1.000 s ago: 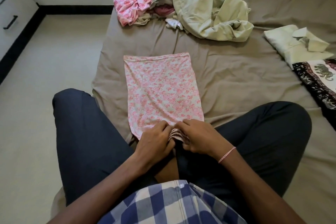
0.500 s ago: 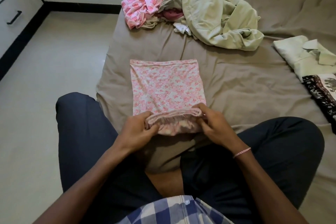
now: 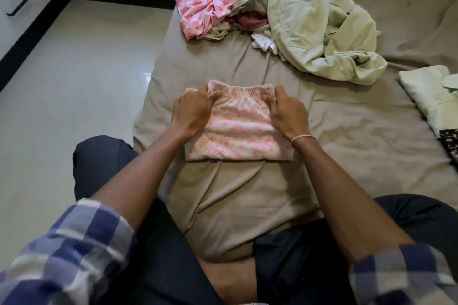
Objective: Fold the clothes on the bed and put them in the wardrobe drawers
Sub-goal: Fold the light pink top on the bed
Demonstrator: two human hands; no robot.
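Observation:
A pink floral garment lies folded in half on the brown bed sheet in front of me. Its gathered waistband edge sits at the far side of the fold. My left hand grips the far left corner of that edge with curled fingers. My right hand grips the far right corner the same way. Farther up the bed lies a heap of unfolded clothes: a pink patterned piece and a pale green garment.
A folded cream shirt and a black patterned cloth lie at the bed's right edge. White wardrobe drawers with a black handle stand at the far left across the tiled floor. My knees flank the bed corner.
Both hands lifted the near waistband end of the pink garment and carried it away from me onto the far end, halving its length. The view shifted forward over the bed.

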